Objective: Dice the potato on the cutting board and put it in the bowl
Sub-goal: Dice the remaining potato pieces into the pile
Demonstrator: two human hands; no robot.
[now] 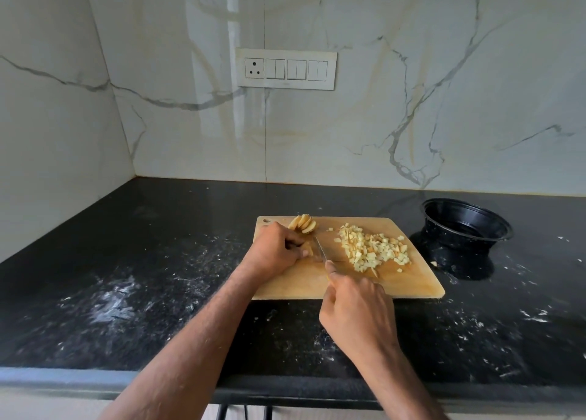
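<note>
Potato (309,248) mid-dice on cutting board (409,288); fingers close to blade.

Left hand (275,252) curls over the small piece being cut, knuckles just beside the knife (319,247); right hand (356,303) grips the handle. Risk: piece slips or rolls, blade nicks fingertips. Sliced stack (303,223) waits at far edge; diced heap (374,249) sits near the right edge, and cubes could spill onto the counter (158,276) when moved to the bowl (466,221), which looks empty.
</note>
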